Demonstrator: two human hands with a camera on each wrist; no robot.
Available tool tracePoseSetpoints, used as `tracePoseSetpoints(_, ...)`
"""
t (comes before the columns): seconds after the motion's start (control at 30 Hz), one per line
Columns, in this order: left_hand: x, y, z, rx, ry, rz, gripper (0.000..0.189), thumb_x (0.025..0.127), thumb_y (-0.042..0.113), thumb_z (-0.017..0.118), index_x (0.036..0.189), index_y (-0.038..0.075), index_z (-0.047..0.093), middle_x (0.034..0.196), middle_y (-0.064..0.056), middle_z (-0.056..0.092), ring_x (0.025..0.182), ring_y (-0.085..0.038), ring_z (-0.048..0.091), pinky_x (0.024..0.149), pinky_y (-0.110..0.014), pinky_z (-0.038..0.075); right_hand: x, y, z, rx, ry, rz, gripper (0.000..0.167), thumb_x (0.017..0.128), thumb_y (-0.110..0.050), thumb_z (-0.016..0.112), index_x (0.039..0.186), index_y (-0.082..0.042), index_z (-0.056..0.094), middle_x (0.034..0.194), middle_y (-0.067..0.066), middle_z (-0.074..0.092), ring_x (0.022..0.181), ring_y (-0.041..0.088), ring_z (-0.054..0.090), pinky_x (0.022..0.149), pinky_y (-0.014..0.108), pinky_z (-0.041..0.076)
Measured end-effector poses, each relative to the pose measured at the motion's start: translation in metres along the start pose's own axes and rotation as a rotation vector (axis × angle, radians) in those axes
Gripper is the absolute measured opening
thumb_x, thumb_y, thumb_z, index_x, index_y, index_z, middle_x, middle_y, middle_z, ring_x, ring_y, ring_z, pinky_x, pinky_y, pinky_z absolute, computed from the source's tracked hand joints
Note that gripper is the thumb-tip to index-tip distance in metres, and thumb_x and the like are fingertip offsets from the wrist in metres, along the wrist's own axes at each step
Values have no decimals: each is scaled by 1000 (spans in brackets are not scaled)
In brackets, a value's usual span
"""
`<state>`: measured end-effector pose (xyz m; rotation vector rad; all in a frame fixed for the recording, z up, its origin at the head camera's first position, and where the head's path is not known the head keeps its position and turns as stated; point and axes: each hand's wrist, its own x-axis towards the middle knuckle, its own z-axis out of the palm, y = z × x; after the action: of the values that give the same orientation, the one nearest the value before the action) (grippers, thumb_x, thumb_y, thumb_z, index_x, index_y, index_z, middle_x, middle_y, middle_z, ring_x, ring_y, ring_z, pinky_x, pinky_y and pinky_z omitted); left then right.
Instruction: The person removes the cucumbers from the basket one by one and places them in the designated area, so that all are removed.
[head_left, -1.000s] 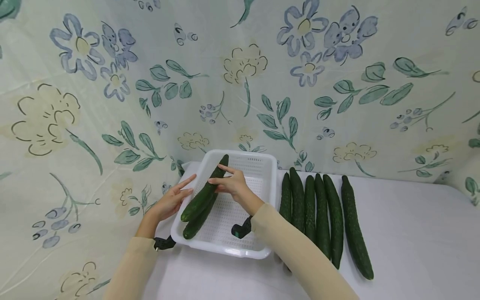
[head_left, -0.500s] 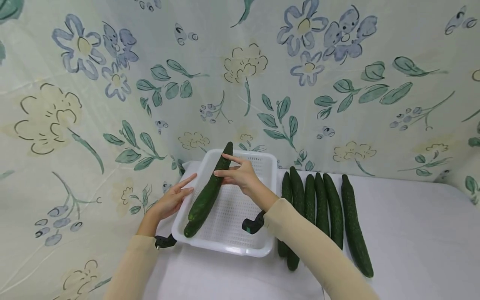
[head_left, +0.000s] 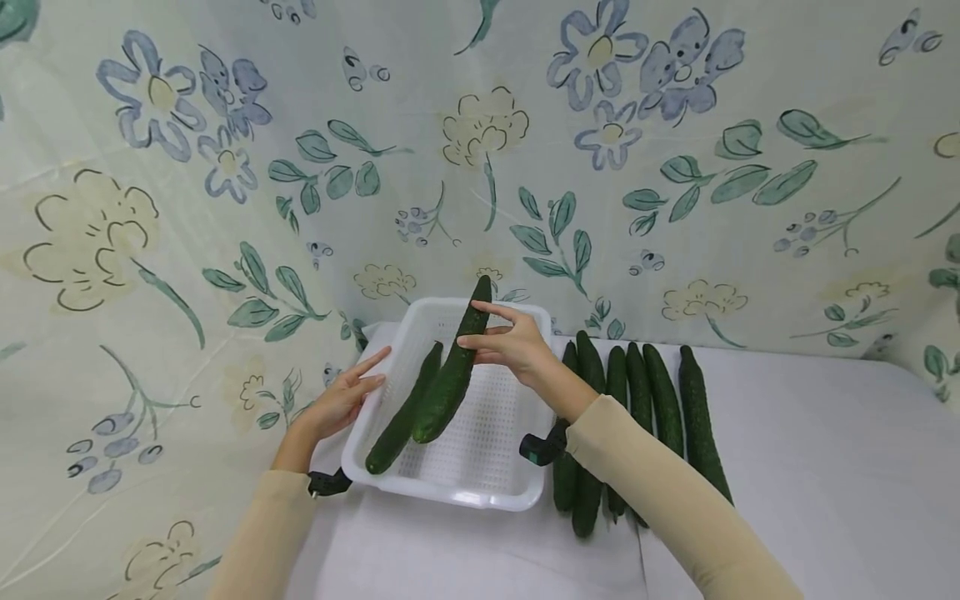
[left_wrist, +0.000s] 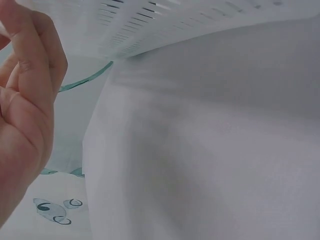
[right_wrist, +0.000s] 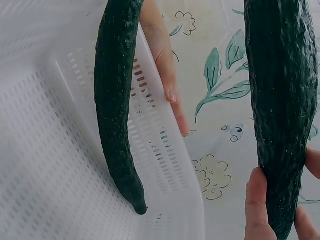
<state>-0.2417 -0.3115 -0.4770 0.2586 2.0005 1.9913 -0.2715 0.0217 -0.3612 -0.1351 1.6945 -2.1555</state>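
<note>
A dark green cucumber is pinched near its narrow far end by my right hand, tilted above the white plastic basket. In the right wrist view, fingertips press both sides of this cucumber. A second cucumber lies inside along the basket's left side, its narrow end leaning on the wall. My left hand rests at the basket's outer left side with fingers extended. In the left wrist view the left hand is partly cut off by the frame edge, below the slotted basket wall.
Several cucumbers lie side by side on the white tablecloth right of the basket, partly hidden by the right sleeve. A flower-patterned cloth hangs behind and at the left.
My right hand has moved right with the cucumber, away from the one lying in the basket, uncovering that one. The left hand and the basket have stayed in place.
</note>
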Motion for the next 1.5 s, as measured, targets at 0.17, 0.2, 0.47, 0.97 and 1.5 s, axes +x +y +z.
tracePoseSetpoints(0.17, -1, 1, 1, 8, 4, -8, 57, 107, 20, 49, 159, 28, 28, 128, -6, 59, 68, -6, 56, 54, -20, 44, -4, -4, -12, -3, -12, 7, 67, 83, 5, 77, 144, -17, 56, 125, 24, 51, 84, 28, 71, 82, 40, 57)
tracePoseSetpoints(0.2, -2, 1, 1, 11, 6, -8, 57, 107, 20, 49, 159, 28, 28, 128, -6, 59, 67, -6, 55, 54, -19, 43, -5, -5, -15, -3, -14, 6, 68, 83, 5, 77, 144, -17, 56, 124, 24, 52, 85, 28, 71, 81, 40, 57)
tracePoseSetpoints(0.47, -2, 2, 1, 2, 12, -14, 57, 107, 19, 50, 159, 28, 29, 135, -10, 54, 88, -10, 63, 67, -23, 52, -14, -9, -36, -44, -23, -6, 70, 85, 3, 75, 147, -17, 51, 123, 22, 50, 91, 30, 69, 82, 39, 56)
tracePoseSetpoints(0.97, -2, 3, 0, 20, 4, -1, 57, 107, 18, 48, 160, 25, 26, 133, -7, 54, 77, -7, 58, 58, -19, 45, -28, -10, -79, -101, -17, -9, 72, 86, 1, 75, 151, -17, 47, 141, 28, 42, 93, 21, 68, 82, 38, 56)
tracePoseSetpoints(1.5, -2, 3, 3, 10, -5, 5, 57, 108, 17, 46, 160, 26, 26, 136, -7, 55, 86, -9, 61, 66, -22, 50, -48, -8, -146, -186, -18, -59, 74, 90, -4, 74, 154, -15, 39, 127, 19, 45, 98, 16, 63, 84, 33, 55)
